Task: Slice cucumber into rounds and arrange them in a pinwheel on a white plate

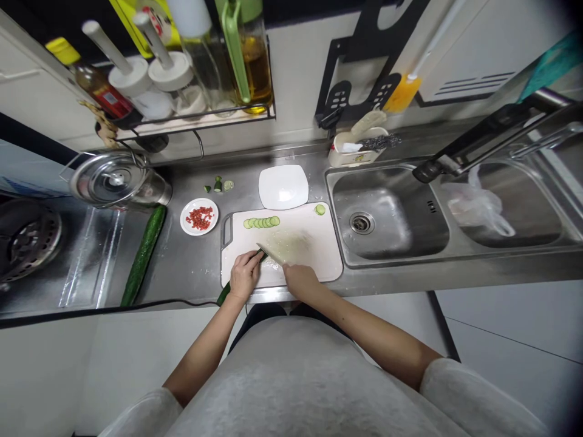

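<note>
Cucumber [223, 294] sits under the left hand [245, 274], angled across the front left part of the cutting board [325, 258]. One end shows just past the fingertips, the other sticks out left of the wrist, over the board's near edge; middle hidden by the palm. Left fingers curled, pinching it down near the cut end. Right hand [300, 282] closed round the knife [288, 247], handle hidden in the fist, blade slanting toward the left fingertips. Blade tip right by the cut end; cannot tell if the edge touches.

Just beyond the left hand: row of overlapping slices [261, 223] on the board. Lone slice [320, 209] at the board's far right corner, beyond the right hand. White dish [283, 187] past the slices, at the board's far edge. Left of the grip and farther off: small plate [183, 217] with chopped red bits [199, 218]; green scraps [218, 186] behind it. Well left of the left hand: whole cucumber [144, 255], lying lengthwise, lidded pot [113, 179] beyond it. Right of the right hand, past the board: sink [396, 227].
</note>
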### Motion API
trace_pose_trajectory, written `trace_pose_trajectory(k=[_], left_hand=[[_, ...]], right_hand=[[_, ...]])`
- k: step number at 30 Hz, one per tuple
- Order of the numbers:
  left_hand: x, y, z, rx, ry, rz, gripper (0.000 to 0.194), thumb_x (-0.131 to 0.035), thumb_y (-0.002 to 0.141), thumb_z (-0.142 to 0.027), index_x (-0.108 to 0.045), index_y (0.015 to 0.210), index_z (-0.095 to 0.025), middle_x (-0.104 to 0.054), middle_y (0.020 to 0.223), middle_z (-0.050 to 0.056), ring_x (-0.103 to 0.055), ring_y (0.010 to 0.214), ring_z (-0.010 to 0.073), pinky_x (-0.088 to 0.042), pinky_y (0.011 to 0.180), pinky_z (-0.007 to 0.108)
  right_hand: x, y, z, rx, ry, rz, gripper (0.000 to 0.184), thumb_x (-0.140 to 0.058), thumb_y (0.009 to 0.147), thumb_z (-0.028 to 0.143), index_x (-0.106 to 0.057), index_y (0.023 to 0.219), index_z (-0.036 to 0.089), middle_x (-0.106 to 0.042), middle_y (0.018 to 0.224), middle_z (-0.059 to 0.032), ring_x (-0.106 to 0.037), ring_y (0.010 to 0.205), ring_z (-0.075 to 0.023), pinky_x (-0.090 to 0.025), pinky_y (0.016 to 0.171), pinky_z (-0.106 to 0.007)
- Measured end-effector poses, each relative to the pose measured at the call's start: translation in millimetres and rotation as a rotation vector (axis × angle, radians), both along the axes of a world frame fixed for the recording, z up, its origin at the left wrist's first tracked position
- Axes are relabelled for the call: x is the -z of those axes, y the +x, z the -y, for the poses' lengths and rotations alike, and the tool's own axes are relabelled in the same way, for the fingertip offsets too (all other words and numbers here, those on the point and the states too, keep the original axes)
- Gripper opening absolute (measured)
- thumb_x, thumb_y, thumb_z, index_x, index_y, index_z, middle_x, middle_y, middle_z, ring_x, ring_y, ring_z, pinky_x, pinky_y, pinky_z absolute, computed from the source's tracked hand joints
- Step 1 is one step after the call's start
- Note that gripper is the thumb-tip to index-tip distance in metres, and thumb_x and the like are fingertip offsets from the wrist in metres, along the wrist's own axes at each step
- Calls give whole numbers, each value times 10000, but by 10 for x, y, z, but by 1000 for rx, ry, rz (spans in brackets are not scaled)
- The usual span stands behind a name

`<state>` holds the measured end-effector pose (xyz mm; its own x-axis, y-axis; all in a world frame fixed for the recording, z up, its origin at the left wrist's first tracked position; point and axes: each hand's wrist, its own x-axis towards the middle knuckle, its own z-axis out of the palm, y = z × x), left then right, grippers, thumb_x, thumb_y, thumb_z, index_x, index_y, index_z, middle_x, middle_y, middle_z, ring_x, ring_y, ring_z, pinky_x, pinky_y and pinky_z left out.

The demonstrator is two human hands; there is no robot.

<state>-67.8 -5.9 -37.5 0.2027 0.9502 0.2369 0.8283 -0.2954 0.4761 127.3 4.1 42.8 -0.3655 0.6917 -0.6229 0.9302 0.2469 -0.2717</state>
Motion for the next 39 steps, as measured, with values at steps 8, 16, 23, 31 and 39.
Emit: trace_pose_trajectory(k=[8, 16, 23, 31, 39], left_hand=[[36, -14, 3, -1, -18, 9, 337, -473, 887, -159, -651, 1155, -262, -647, 1101, 67, -562, 1022, 184, -484, 925, 352], [-1, 10, 28, -10, 9, -16, 327, -471, 889, -165, -659, 1143, -250, -655, 1095, 66, -573, 1014, 188, -492, 910, 347], [-75, 32, 8, -61, -93, -72, 330, -436, 908, -194, -638, 1160, -261, -665, 1120, 34, -592, 1008, 180, -485, 912, 325], [-296, 69, 30, -167, -128, 4, 322, -441, 923, -357, -618, 1170, -250, -627, 1154, 54, -555, 1073, 204, -447, 958, 337], [-519, 384, -482, -17, -348, -65, 341, -525, 854, -478, -660, 1096, -280, -574, 1223, 62, -450, 1194, 267, -268, 1079, 496]], right_hand=[[138, -4, 30, 11, 29, -10, 290, -395, 860, 75, -564, 1091, 121, -695, 915, -143, -670, 928, -232, -484, 754, -309], [146, -14, 104, 45, 37, 16, 285, -375, 877, 86, -547, 1103, 121, -690, 935, -149, -671, 924, -234, -477, 736, -308], [117, 98, 125, 89, 103, 9, 340, -289, 974, 312, -554, 1122, 159, -698, 903, -124, -662, 898, -232, -433, 720, -298], [79, 319, 203, 113, 289, 49, 333, -348, 961, 362, -552, 1167, 197, -694, 955, -107, -635, 893, -213, -360, 731, -280], [144, 507, 235, 63, 376, 108, 405, -434, 934, 353, -490, 1302, 194, -677, 980, -123, -603, 949, -225, -339, 767, -299]])
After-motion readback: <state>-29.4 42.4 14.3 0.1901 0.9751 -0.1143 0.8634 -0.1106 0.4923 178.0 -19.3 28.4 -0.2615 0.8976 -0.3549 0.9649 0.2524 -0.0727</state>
